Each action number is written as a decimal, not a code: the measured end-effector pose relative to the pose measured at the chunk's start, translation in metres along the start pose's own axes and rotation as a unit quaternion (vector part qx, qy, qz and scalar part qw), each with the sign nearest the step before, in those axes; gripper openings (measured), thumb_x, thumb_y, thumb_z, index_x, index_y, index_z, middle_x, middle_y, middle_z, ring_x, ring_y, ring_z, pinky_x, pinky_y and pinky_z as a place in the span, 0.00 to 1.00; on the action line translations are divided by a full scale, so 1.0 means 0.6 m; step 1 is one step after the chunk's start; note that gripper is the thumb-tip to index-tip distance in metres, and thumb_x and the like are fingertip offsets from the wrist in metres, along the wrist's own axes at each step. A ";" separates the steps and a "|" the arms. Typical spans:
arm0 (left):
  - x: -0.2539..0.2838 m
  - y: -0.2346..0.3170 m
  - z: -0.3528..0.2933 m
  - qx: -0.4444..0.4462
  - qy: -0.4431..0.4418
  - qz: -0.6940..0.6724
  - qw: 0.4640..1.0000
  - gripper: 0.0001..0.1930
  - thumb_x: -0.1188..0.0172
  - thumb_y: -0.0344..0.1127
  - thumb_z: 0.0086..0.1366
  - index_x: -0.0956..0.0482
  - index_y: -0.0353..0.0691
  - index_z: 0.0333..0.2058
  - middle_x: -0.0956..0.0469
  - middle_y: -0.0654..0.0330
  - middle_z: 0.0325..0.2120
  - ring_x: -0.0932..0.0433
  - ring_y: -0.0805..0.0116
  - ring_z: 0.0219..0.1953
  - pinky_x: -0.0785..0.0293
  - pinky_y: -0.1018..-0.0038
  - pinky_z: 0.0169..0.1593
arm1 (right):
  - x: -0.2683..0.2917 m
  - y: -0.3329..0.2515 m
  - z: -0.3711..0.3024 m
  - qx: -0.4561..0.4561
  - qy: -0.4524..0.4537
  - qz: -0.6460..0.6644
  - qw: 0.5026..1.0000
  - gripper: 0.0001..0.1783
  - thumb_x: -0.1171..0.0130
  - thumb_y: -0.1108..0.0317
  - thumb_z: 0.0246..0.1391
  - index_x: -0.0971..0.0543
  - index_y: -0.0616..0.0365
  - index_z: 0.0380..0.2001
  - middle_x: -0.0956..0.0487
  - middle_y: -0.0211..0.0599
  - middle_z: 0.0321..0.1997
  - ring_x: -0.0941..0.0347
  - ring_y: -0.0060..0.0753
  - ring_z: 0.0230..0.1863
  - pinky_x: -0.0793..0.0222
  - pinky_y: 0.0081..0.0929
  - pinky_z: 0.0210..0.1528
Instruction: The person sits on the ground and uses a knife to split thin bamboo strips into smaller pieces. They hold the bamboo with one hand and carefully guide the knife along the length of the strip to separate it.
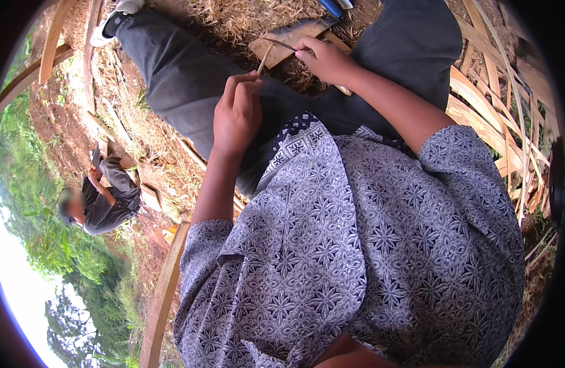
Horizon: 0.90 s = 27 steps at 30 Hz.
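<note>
My left hand (238, 113) is closed on a thin, pale wooden stick (266, 59), which points up and away from the fingers. My right hand (322, 59) grips a knife (280, 43); its dark, narrow blade reaches left, close to the stick's far end. Fingers cover the knife's handle. Whether the blade touches the stick I cannot tell. Beneath both lies a flat wooden board (281, 56) with a dark patch, between my spread legs on ground strewn with shavings.
Long split wooden strips (488, 104) are heaped at the right. A blue tube-like object (330, 7) lies beyond the board. At the left, another person (101, 199) sits on the slope. Wooden poles (164, 297) stand nearby, with green plants (55, 233) behind.
</note>
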State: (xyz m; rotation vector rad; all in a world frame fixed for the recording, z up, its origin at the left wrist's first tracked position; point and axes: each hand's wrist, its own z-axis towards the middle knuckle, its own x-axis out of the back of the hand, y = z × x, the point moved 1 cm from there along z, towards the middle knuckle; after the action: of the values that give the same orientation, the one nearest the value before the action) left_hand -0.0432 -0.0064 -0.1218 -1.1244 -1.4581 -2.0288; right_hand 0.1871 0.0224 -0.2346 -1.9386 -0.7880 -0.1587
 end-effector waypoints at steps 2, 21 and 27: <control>0.001 0.000 0.001 -0.006 0.002 0.000 1.000 0.10 0.40 0.16 0.63 0.27 0.36 0.39 0.18 0.50 0.40 0.15 0.51 0.40 0.16 0.63 0.37 | 0.024 -0.056 -0.018 -0.047 -0.072 0.015 0.996 0.17 0.44 0.51 0.66 0.21 0.47 0.50 0.16 0.42 0.34 0.18 0.49 0.37 0.26 0.45 0.40; 0.004 0.002 0.002 -0.009 -0.018 -0.007 1.000 0.11 0.41 0.15 0.62 0.26 0.37 0.39 0.18 0.52 0.42 0.15 0.52 0.43 0.16 0.64 0.40 | 0.007 -0.030 -0.010 0.018 -0.030 0.008 0.999 0.18 0.46 0.52 0.69 0.23 0.48 0.55 0.25 0.32 0.18 0.26 0.27 0.15 0.30 0.32 0.22; 0.008 0.004 0.003 -0.026 -0.034 -0.006 0.999 0.12 0.42 0.15 0.61 0.25 0.38 0.40 0.19 0.53 0.44 0.15 0.52 0.46 0.16 0.64 0.42 | 0.019 -0.063 -0.015 -0.067 -0.138 0.055 0.987 0.18 0.44 0.49 0.66 0.22 0.45 0.51 0.16 0.40 0.32 0.17 0.42 0.32 0.25 0.42 0.39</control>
State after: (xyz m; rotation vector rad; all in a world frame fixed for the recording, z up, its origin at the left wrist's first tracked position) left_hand -0.0437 -0.0054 -0.1161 -1.2207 -1.4550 -2.0668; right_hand 0.1760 0.0309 -0.1965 -2.1546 -0.8651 0.1299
